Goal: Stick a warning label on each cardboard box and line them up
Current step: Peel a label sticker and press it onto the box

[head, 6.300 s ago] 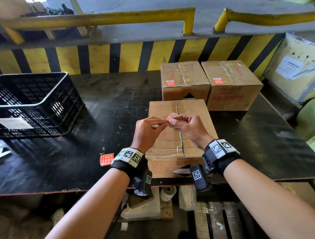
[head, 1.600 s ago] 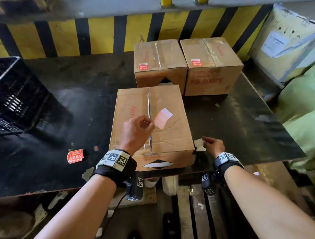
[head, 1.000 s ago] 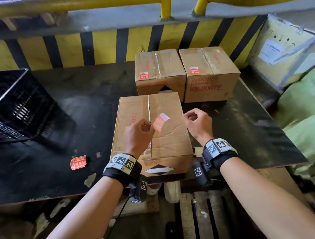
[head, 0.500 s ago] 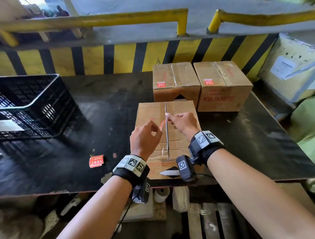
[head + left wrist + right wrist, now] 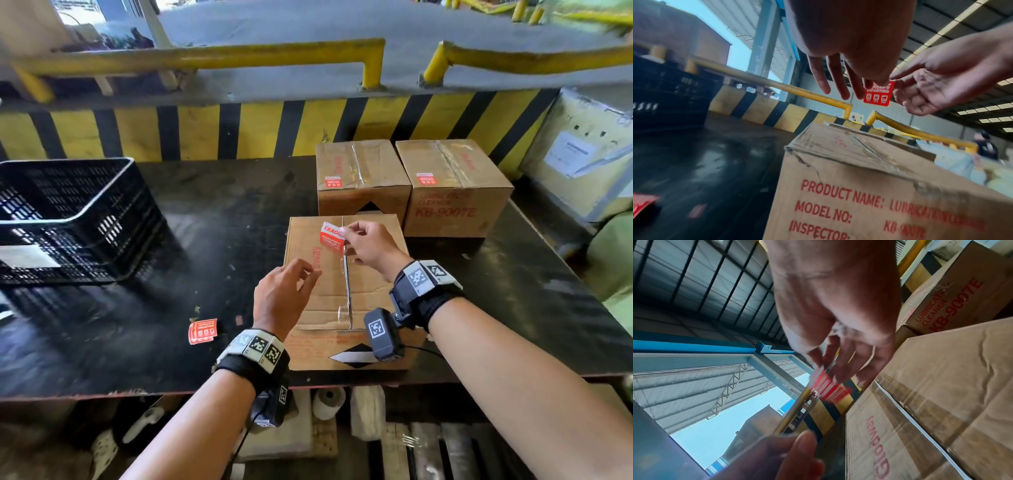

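Observation:
A taped cardboard box (image 5: pixel 370 284) lies at the table's near edge, its top bare of labels. My right hand (image 5: pixel 368 245) pinches a red warning label (image 5: pixel 331 237) by its edge and holds it above the box's far left part. The same label (image 5: pixel 878 94) hangs in the air in the left wrist view and shows blurred (image 5: pixel 828 387) in the right wrist view. My left hand (image 5: pixel 284 294) hovers over the box's left edge with fingers relaxed and empty. Two cardboard boxes (image 5: pixel 361 180) (image 5: pixel 452 186) stand side by side behind, each with a red label on top.
A black plastic crate (image 5: pixel 68 219) stands at the table's left. A loose red label (image 5: pixel 202 331) lies on the black table (image 5: pixel 171 308) left of the near box. A yellow-black striped barrier (image 5: pixel 239 130) bounds the back. A larger carton (image 5: pixel 582 164) sits at the far right.
The label passed from my left hand to my right, which now holds it, printed side up, over the box's far left. My left hand let go and drew back.

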`<state>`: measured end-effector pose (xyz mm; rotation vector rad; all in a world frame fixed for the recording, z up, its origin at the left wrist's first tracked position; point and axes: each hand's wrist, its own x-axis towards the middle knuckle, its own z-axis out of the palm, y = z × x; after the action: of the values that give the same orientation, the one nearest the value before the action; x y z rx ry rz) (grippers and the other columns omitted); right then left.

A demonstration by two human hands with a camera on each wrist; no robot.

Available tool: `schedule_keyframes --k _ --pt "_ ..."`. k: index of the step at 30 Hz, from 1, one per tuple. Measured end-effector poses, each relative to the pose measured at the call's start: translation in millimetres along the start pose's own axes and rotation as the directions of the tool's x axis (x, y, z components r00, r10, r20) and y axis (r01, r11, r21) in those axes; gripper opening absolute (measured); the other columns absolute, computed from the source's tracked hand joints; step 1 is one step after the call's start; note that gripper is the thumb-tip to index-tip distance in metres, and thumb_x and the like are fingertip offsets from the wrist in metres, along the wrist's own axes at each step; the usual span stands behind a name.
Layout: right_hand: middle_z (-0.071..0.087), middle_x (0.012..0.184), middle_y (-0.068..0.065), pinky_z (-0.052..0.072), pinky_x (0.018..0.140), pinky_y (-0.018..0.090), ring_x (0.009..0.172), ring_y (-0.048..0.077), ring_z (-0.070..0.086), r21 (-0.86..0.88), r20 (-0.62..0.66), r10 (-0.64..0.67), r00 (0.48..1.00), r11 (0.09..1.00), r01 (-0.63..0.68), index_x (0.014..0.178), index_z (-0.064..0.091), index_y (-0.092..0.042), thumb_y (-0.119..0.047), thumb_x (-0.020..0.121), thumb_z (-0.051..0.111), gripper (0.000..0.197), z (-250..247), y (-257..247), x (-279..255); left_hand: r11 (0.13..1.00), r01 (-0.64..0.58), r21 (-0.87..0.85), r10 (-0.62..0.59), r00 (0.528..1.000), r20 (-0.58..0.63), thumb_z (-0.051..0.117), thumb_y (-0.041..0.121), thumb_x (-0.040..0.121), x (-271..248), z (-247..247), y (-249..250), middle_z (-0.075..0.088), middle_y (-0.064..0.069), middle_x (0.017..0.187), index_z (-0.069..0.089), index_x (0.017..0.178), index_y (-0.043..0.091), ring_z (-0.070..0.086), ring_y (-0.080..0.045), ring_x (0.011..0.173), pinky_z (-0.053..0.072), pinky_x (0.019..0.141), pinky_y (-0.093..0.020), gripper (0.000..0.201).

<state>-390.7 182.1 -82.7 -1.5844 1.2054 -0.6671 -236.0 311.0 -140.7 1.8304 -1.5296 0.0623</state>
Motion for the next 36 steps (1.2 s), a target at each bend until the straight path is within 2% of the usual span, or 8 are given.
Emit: schedule_keyframes --k 4,6,11,18,23,28,32,36 --pt "0.077 0.104 0.006 0.056 0.084 0.037 0.086 0.016 0.073 0.033 0.228 -0.038 0.973 0.999 0.031 0.103 0.066 -0.016 -0.038 0.103 0.059 0.023 -6 -14 -9 0.873 0.324 -0.364 -0.299 0.946 0.125 0.071 0.037 0.097 16 -15 -18 0.077 0.007 0.103 0.072 0.122 0.019 0.073 -0.004 0.088 0.064 0.078 -0.029 0.03" --pt "0.077 0.1 0.006 0.054 0.086 0.037 0.087 0.018 0.073 0.05 0.301 -0.05 0.952 0.998 0.037 0.101 0.065 -0.016 -0.037 0.102 0.06 0.022 -6 -18 -13 0.777 0.393 -0.491 -0.294 0.917 0.268 0.07 0.033 0.098 23 -23 -24 0.078 0.003 0.109 0.07 0.129 0.019 0.076 -0.011 0.096 0.065 0.08 -0.034 0.033" --pt "0.077 0.1 0.007 0.055 0.09 0.041 0.088 0.017 0.073 0.056 0.34 -0.086 0.936 0.996 0.071 0.102 0.065 -0.017 -0.032 0.098 0.066 0.015 -2 -16 -12 0.705 0.432 -0.563 -0.256 0.895 0.365 0.076 0.021 0.094 24 -33 -25 0.08 -0.002 0.097 0.079 0.105 0.016 0.077 -0.018 0.095 0.064 0.084 -0.041 0.012" --pt "0.076 0.1 0.005 0.059 0.079 0.034 0.084 0.015 0.073 -0.11 0.267 -0.11 0.957 0.983 0.144 0.106 0.067 -0.012 -0.025 0.095 0.073 0.018 13 -6 -13 0.655 0.524 -0.544 -0.328 0.846 0.42 0.077 0.021 0.093 8 -31 -32 0.08 -0.004 0.091 0.078 0.101 0.011 0.074 -0.013 0.082 0.064 0.086 -0.041 0.012" --pt "0.073 0.101 0.0 0.053 0.063 0.015 0.083 0.01 0.07 -0.279 0.251 -0.113 0.961 0.943 0.184 0.106 0.069 -0.014 -0.023 0.092 0.078 0.019 33 12 -13 0.62 0.65 -0.439 -0.444 0.752 0.487 0.08 0.02 0.09 -6 -26 -40 0.081 -0.006 0.09 0.08 0.096 0.015 0.078 -0.026 0.091 0.064 0.088 -0.044 0.008" --pt "0.072 0.102 -0.004 0.058 0.079 0.026 0.094 0.013 0.069 -0.398 0.226 -0.065 0.972 0.905 0.153 0.1 0.073 -0.018 -0.025 0.087 0.082 0.017 57 37 -11 0.583 0.753 -0.305 -0.539 0.64 0.548 0.083 0.021 0.086 -18 -19 -45 0.08 -0.003 0.094 0.078 0.099 0.018 0.078 -0.018 0.089 0.065 0.086 -0.041 0.014" --pt "0.073 0.105 -0.005 0.057 0.087 0.03 0.099 0.014 0.069 -0.461 0.211 -0.028 0.977 0.879 0.125 0.099 0.074 -0.02 -0.025 0.085 0.084 0.017 70 51 -12 0.609 0.753 -0.249 -0.556 0.63 0.542 0.081 0.016 0.087 -20 -19 -44 0.075 -0.001 0.088 0.065 0.077 0.027 0.076 -0.016 0.089 0.065 0.086 -0.039 0.022" --pt "0.074 0.108 -0.002 0.056 0.087 0.032 0.1 0.016 0.068 -0.517 0.182 -0.033 0.983 0.847 0.124 0.098 0.075 -0.02 -0.025 0.087 0.083 0.015 79 54 -14 0.614 0.777 -0.141 -0.605 0.577 0.549 0.083 0.023 0.083 -16 -16 -49 0.079 -0.002 0.081 0.078 0.082 0.017 0.077 -0.014 0.081 0.066 0.08 -0.036 0.008"
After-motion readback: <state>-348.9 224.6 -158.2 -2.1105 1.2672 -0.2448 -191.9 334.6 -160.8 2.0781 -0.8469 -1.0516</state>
